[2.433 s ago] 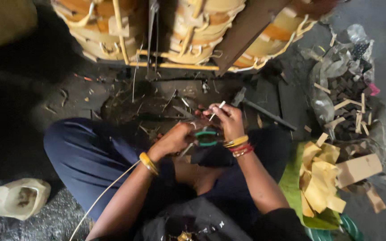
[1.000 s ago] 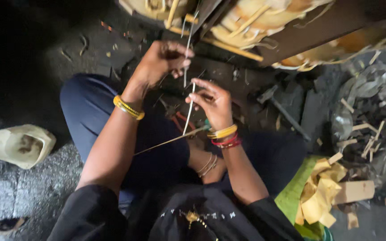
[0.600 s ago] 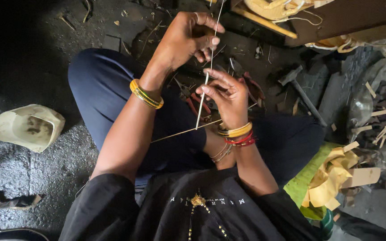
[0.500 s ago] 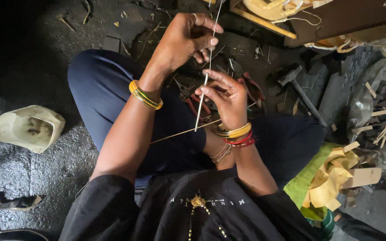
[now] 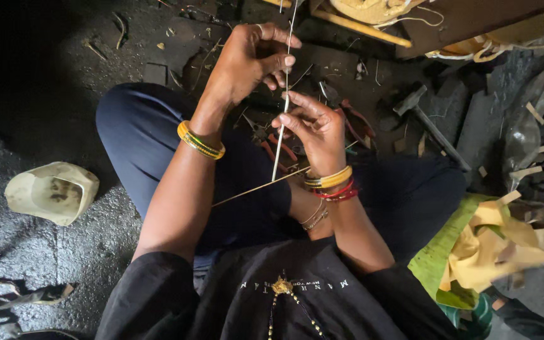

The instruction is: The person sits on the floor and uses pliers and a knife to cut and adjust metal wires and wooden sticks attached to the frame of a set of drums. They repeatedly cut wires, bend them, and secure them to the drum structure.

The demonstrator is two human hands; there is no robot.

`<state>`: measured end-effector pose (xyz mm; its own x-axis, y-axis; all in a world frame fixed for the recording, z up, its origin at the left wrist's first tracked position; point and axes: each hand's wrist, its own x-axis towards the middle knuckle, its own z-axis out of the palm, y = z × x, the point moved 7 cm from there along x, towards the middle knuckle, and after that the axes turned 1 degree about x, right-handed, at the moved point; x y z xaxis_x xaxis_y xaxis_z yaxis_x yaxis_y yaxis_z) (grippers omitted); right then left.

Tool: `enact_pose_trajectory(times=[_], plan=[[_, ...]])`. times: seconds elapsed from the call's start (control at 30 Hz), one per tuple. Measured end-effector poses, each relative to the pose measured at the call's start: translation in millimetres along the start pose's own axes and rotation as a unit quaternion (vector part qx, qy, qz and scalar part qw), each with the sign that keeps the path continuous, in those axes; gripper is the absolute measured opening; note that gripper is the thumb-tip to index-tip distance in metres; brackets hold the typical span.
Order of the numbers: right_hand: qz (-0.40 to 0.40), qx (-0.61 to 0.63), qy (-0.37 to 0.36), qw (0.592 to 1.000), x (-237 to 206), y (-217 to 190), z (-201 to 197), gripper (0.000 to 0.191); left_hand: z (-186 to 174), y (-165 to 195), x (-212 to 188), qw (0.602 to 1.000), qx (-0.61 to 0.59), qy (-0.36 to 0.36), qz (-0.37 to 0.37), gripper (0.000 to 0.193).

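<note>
Pliers (image 5: pixel 272 141) and a hammer (image 5: pixel 423 116) lie beyond the knees (floor littered); left hand (image 5: pixel 247 63) and right hand (image 5: pixel 316 129) fingers pinch one thin cane strip (image 5: pixel 281 126).

Both forearms reach forward over the crossed legs; the left hand (image 5: pixel 247 60) is raised farther out, fingers curled in a pinch, while the right hand (image 5: pixel 316 129) pinches just below it, palm inward

Smooth pale cane strip (image 5: pixel 283 119), rough gritty floor (image 5: pixel 39 119), glossy bangles (image 5: pixel 200 141)
</note>
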<state>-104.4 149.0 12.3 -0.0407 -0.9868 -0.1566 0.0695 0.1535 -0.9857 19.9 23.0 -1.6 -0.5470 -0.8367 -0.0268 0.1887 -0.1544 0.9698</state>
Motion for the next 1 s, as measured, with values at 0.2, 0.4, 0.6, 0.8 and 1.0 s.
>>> enact_pose_trajectory(times=[0.2,0.4,0.6,0.8,1.0], plan=[[-0.009,0.095,0.036,0.995,28,-3,-2,0.030,-5,0,2,0.999,0.024,0.038,0.016,0.018],[-0.046,0.161,0.085,0.982,88,10,-8,0.016,-16,-2,2,0.994,0.032,0.091,0.045,0.025],[-0.083,0.170,0.103,0.977,113,11,-10,0.015,-22,-2,26,0.994,-0.018,0.108,0.022,0.020],[0.040,0.070,0.011,0.997,71,-1,2,0.021,-32,14,38,0.964,0.172,0.202,0.010,0.019],[0.088,0.137,-0.041,0.986,59,-5,14,0.015,-30,48,40,0.889,0.330,0.290,0.131,0.022]])
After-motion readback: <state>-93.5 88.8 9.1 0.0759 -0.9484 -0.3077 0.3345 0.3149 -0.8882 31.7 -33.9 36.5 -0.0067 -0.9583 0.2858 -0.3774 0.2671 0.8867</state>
